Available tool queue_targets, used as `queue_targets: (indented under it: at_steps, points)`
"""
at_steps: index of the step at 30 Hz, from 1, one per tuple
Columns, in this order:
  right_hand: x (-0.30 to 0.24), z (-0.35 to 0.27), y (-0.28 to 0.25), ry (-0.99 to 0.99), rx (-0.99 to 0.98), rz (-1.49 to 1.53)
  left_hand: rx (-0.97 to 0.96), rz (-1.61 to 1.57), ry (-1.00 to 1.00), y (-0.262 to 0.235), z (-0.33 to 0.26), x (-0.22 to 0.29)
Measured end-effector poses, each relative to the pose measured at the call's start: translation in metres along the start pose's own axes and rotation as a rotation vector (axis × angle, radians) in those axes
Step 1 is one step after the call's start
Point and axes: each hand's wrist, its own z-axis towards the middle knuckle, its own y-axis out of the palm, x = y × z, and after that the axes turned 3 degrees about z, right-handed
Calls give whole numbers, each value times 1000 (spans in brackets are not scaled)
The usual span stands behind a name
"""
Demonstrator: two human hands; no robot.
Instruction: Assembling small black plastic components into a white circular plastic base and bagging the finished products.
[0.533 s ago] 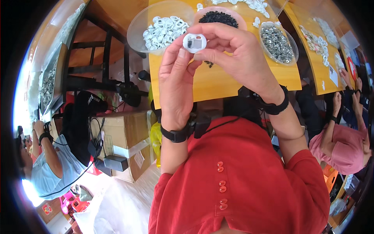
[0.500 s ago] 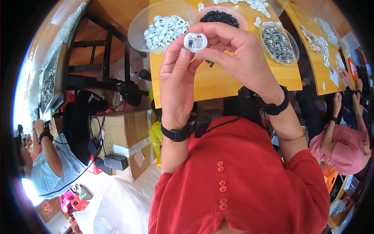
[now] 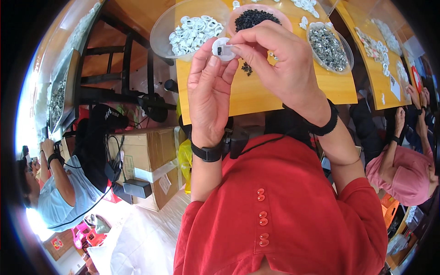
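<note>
A small white round plastic housing (image 3: 223,56) with a recessed middle sits upright in the fingertips of my left hand (image 3: 210,89). Inside the recess, on its left side, shows a small black piece (image 3: 219,50). My right hand (image 3: 284,64) has thumb and forefinger pinched together at the housing's right side, over the recess. What lies between those two fingertips is too small to make out. Both hands are raised above the near part of the yellow table (image 3: 293,94).
Beyond my hands stand a clear bowl of white plastic parts (image 3: 195,34), a pink bowl of small black pieces (image 3: 254,18) and a clear bowl of metal parts (image 3: 327,48). Loose black pieces (image 3: 246,69) lie on the table. Cardboard box (image 3: 151,151) at left; people work on both sides.
My right fingers have shifted from the housing's rim over its recess. The housing has turned slightly, and the right hand now covers its right side.
</note>
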Motion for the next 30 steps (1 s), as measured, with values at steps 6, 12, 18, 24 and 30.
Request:
queue_targets:
  at_steps: [6, 12, 18, 24, 30]
  points:
    - [-1, 1, -4, -113, -45, -91, -35, 31, -8, 0, 0, -6]
    - [2, 2, -12, -251, -63, -234, -46, 130, 11, 1, 0, -11]
    - [5, 0, -15, -240, -85, -91, -92, 282, 45, -3, -2, -8]
    - [2, -7, -9, -271, 3, -214, -74, 298, 71, -1, -3, -8]
    - [5, -10, -5, -76, -29, 9, 18, 263, 92, 4, -4, -16]
